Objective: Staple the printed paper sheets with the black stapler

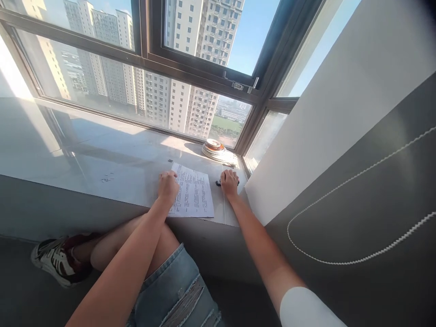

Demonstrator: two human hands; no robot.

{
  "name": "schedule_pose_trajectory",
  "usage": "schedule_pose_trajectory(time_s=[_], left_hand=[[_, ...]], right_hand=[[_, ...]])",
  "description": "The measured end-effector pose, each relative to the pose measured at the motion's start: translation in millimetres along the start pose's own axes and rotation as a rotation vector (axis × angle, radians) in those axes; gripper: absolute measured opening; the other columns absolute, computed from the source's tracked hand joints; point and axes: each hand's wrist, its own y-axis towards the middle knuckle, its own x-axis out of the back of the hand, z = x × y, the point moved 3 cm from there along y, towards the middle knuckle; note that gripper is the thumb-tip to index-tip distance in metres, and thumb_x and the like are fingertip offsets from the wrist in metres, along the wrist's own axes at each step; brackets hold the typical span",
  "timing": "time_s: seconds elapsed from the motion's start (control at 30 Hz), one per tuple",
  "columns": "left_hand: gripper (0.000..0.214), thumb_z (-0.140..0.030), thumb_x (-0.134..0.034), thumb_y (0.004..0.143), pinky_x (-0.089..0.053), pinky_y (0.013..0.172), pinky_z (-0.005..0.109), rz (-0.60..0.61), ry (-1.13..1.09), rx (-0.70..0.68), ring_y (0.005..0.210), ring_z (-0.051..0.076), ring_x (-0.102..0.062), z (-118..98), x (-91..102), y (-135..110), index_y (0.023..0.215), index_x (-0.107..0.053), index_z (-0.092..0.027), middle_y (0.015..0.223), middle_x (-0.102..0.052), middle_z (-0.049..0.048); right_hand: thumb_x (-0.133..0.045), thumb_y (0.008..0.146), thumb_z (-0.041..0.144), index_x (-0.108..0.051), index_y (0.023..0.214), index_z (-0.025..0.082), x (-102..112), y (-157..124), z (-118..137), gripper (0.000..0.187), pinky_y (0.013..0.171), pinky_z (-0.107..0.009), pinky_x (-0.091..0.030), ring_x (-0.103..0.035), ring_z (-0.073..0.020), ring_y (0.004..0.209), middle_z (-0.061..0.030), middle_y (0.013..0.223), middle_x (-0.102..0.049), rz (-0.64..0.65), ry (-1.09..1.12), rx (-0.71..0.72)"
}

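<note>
A white sheet of paper printed with columns of dark text lies on the window sill, its near edge reaching the sill's front edge. Over the sheet's left edge is my left hand, fingers curled and closed on that edge; the fingertips are partly hidden. To the right of the paper, my right hand is closed over a small black object. Its dark ends show on both sides of the hand, but its kind is hidden. A small dark piece lies beyond my left hand.
A stack of plates or coil-like round item sits in the sill's far corner, with small dark bits beside it. Small dark marks or scraps are at left. A window latch and a hanging bead chain are on the right.
</note>
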Motion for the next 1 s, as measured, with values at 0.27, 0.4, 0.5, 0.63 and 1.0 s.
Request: schedule_pose_trajectory(time_s=[0.27,0.4,0.5,0.63,1.0], left_hand=[[0.038,-0.005,-0.043,0.088,-0.047,0.106,0.046,0.166,-0.022,-0.481,0.122,0.031,-0.059,-43.1,-32.3,-23.3,0.111,-0.071,-0.018,0.128,-0.067,0.0143],[0.037,-0.024,-0.048,0.098,-0.036,0.118,0.05,0.285,0.05,-0.603,0.138,0.032,-0.049,-70.3,-58.0,-41.5,0.129,-0.067,-0.018,0.149,-0.057,0.0134],[0.046,-0.038,-0.047,0.101,-0.025,0.123,0.059,0.407,0.112,-0.624,0.147,0.034,-0.04,-78.7,-71.5,-47.0,0.143,-0.058,-0.02,0.158,-0.049,0.013],[0.054,-0.043,-0.04,0.103,-0.021,0.122,0.064,0.492,0.135,-0.59,0.15,0.035,-0.035,-78.1,-77.4,-45.2,0.151,-0.05,-0.021,0.16,-0.046,0.0136],[0.058,-0.04,-0.038,0.103,-0.019,0.123,0.061,0.476,0.133,-0.53,0.151,0.035,-0.034,-71.2,-72.9,-46.1,0.157,-0.043,-0.018,0.162,-0.042,0.0174]], right_hand=[[-0.038,0.105,0.03,-0.053,0.083,0.022,1.1,-2.2,3.1,0.028,0.086,-0.036,-0.035,-0.051,-0.0241,0.094,-0.0058,0.093,-0.06,-0.021,0.006,0.009],[-0.042,0.104,0.029,-0.055,0.083,0.022,0.0,-2.2,4.0,0.025,0.084,-0.034,-0.034,-0.05,-0.0236,0.093,-0.0058,0.092,-0.06,-0.049,0.011,0.029],[-0.043,0.103,0.029,-0.055,0.082,0.022,-1.3,-2.1,4.8,0.025,0.084,-0.035,-0.034,-0.05,-0.0239,0.093,-0.0059,0.091,-0.061,-0.054,0.011,0.036],[-0.043,0.102,0.029,-0.056,0.084,0.023,-0.9,-2.0,6.2,0.023,0.086,-0.036,-0.035,-0.05,-0.025,0.094,-0.0063,0.092,-0.062,-0.038,0.058,0.026],[-0.046,0.088,0.026,-0.065,0.096,0.024,15.9,-3.0,-24.9,0.021,0.095,-0.041,-0.043,-0.056,-0.0283,0.106,-0.0068,0.105,-0.068,0.012,0.329,-0.191]])
